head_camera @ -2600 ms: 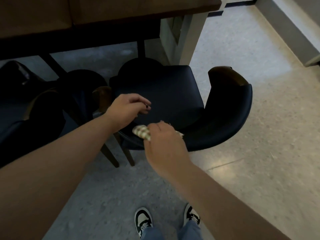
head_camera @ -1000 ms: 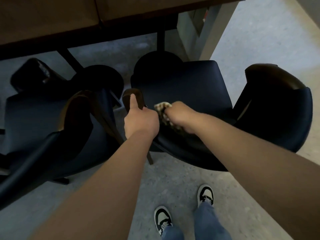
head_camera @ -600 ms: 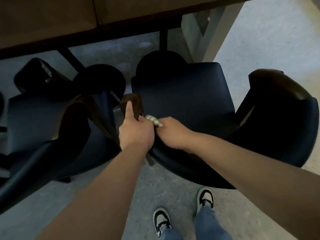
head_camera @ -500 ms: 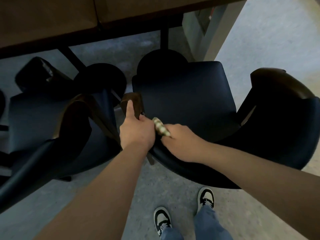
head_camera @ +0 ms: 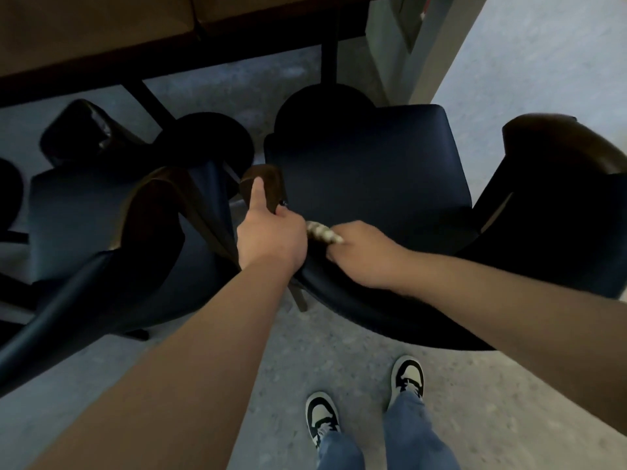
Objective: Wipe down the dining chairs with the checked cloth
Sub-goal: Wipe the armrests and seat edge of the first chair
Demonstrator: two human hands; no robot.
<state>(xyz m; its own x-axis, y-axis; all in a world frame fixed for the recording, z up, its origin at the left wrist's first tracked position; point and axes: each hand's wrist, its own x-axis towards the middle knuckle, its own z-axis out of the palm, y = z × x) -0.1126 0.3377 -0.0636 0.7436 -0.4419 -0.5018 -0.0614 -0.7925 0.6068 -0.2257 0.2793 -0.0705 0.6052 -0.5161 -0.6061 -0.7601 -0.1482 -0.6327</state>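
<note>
The dark navy upholstered dining chair with a curved wrap-around back and brown wooden arm ends (head_camera: 369, 178) stands just in front of the person, its seat pointing toward the long brown wooden table (head_camera: 101, 25) beyond it.

The left hand (head_camera: 271, 237) grips the chair's left brown wooden arm end (head_camera: 263, 186): the thumb lies straight along the top of the wood, and the fingers are curled round its far side, mostly hidden behind the hand.

The right hand (head_camera: 356, 252) sits just right of the left hand, at the near left corner of the chair's seat, where seat and curved back meet. Its fingers are curled down and closed round the small beige-and-white checked cloth (head_camera: 322, 232). Only a bunched fold of the cloth shows, poking out between the two hands; it lies against the dark upholstery. Whether the cloth touches the left hand cannot be told.

To the left of this chair stands a second dark navy chair with a brown wooden arm (head_camera: 101, 232), close beside it. Nearer than the chair, on the speckled grey floor (head_camera: 339, 351), are the person's two black-and-white sneakers (head_camera: 407, 378) below blue jeans.
</note>
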